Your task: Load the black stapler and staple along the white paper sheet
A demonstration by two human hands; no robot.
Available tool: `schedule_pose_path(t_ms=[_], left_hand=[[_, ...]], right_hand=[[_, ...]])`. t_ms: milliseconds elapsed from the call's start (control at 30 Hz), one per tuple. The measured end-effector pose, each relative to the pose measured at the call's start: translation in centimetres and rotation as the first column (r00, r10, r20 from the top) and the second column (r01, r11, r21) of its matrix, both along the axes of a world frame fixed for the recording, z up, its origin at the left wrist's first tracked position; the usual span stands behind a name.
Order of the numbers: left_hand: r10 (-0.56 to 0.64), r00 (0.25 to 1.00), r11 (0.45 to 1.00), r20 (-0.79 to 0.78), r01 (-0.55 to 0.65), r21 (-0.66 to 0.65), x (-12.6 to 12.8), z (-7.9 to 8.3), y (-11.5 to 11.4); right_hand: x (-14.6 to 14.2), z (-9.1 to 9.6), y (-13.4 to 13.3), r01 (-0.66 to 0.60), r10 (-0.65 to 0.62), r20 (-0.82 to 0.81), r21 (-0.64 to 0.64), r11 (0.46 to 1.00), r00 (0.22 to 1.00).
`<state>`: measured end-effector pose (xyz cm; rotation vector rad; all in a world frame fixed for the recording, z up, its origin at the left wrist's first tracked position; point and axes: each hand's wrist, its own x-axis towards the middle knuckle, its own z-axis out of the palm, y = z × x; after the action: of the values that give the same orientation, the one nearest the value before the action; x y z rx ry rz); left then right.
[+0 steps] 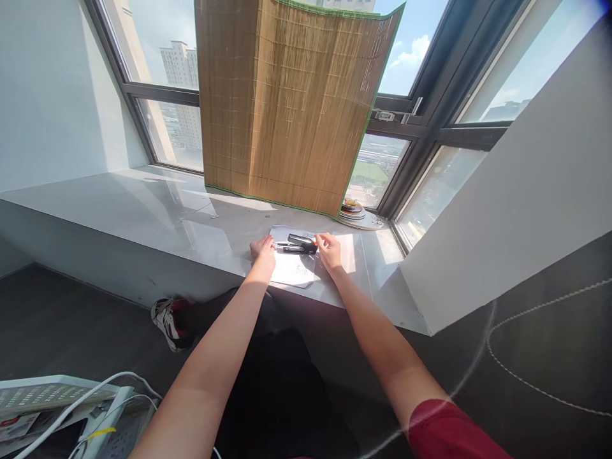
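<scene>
A black stapler (302, 244) lies sideways over white sheets of paper (291, 271) on the windowsill, its upper arm raised from its base. A thin silvery part (281, 245) sticks out at its left end. My left hand (262, 247) is closed at that end, its fingertips partly hidden behind the hand. Around the stapler's right end, my right hand (328, 250) has its fingers curled, with a small orange spot showing beside them. Some printing or writing shows on the paper.
Behind the stapler hangs a bamboo blind (291, 108) with green edging. Stacked plates (356, 213) stand at the sill's back right. A white wall (516, 210) slants in on the right. Below left are a white basket (62, 389) with cables and a sneaker (167, 324).
</scene>
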<state>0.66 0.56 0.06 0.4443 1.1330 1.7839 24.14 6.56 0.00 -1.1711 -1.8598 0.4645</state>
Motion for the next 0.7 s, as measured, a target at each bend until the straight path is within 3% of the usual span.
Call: schedule_pose_path(t_ms=[200, 433, 700], left_hand=[[-0.024, 0.999, 0.998, 0.04, 0.021, 0.059, -0.1, 0.1, 0.4], [-0.1, 0.976, 0.992, 0.193, 0.084, 0.09, 1.7, 1.0, 0.4], [-0.145, 0.974, 0.984, 0.176, 0.124, 0.124, 1.9, 1.4, 0.0]], right_hand=[[-0.1, 0.3, -0.2, -0.108, 0.105, 0.158, 0.014, 0.994, 0.982], [-0.2, 0.3, -1.3, -0.029, -0.036, 0.216, 0.288, 0.957, 0.976], [-0.8, -0.4, -1.7, -0.139, 0.007, 0.394, 0.308, 0.941, 0.919]])
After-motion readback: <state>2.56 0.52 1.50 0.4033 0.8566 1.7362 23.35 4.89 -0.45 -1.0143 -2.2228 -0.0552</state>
